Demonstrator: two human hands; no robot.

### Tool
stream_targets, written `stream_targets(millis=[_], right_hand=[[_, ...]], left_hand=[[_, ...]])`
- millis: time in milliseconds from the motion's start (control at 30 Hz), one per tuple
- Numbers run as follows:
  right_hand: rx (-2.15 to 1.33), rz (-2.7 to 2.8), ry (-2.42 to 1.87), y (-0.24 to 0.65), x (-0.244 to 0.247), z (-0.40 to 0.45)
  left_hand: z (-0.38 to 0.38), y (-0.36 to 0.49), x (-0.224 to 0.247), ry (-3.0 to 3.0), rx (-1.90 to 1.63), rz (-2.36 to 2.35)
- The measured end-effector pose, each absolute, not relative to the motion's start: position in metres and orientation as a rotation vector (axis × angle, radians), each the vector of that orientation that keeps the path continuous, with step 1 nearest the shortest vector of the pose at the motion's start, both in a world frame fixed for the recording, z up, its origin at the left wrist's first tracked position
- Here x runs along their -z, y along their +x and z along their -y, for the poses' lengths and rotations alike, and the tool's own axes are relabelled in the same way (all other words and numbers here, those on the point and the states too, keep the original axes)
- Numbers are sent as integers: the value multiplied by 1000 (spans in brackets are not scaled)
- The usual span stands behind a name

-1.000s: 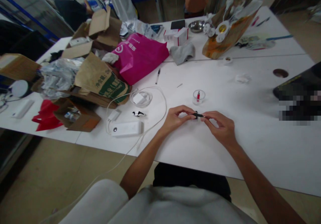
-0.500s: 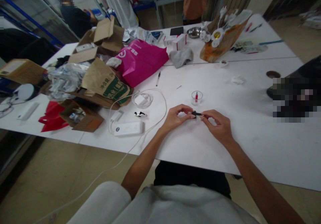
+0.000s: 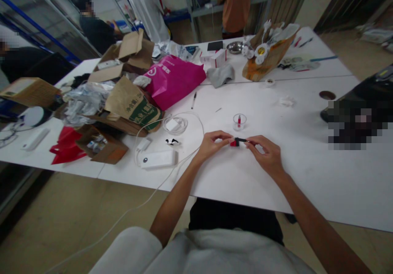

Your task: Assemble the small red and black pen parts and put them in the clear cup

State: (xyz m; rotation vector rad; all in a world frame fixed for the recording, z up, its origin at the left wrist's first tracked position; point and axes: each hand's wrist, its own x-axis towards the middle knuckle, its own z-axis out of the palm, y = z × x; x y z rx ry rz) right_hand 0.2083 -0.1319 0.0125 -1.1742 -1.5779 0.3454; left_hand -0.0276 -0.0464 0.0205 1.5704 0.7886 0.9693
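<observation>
Between the fingertips of my left hand [image 3: 215, 144] is a small red and black piece [image 3: 235, 142], held a little above the white table. My right hand [image 3: 266, 152] pinches the dark, thin end of a short black stick [image 3: 242, 140], which meets the black part of that piece. Whether the two are joined or only touching, I cannot tell. Just beyond my fingers stands a small clear round cup [image 3: 240, 122] with a small red item [image 3: 239, 120] upright in it.
Left of my hands lie a white power bank [image 3: 158, 159], a coiled white cable [image 3: 183, 123] and earbuds [image 3: 172, 142]. Farther off are a pen [image 3: 194, 100], a magenta bag [image 3: 175, 81] and cardboard boxes [image 3: 101, 145]. A dark bag [image 3: 365, 90] stands at right. People are beyond the table.
The red part at my left fingertips shows now, where mostly black showed before. Both hands keep their pinch. The whole view has shifted slightly.
</observation>
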Motion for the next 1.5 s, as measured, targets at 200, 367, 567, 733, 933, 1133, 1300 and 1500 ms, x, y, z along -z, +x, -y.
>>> stream_targets(millis=[200, 367, 567, 733, 933, 1133, 1300, 1500], right_hand=[[-370, 1586, -1177, 209, -14, 132], [-412, 1574, -1193, 208, -13, 132], [-427, 1602, -1223, 210, -15, 133], [-448, 1637, -1269, 211, -18, 133], [-447, 1612, -1292, 209, -13, 134], [-456, 1551, -1298, 207, -11, 135], [-485, 1602, -1258, 208, -18, 134], [-479, 1589, -1275, 209, -13, 135]], left_hand=[[47, -28, -23, 1591, -1005, -748], [47, -29, -26, 1596, -1030, -739], [49, -28, -29, 1611, -1022, -735], [49, -28, -27, 1605, -1015, -705], [49, -27, -25, 1590, -1020, -750], [49, -27, -23, 1579, -1021, -780], [49, -27, -24, 1575, -1023, -764], [50, -26, -25, 1556, -1016, -772]])
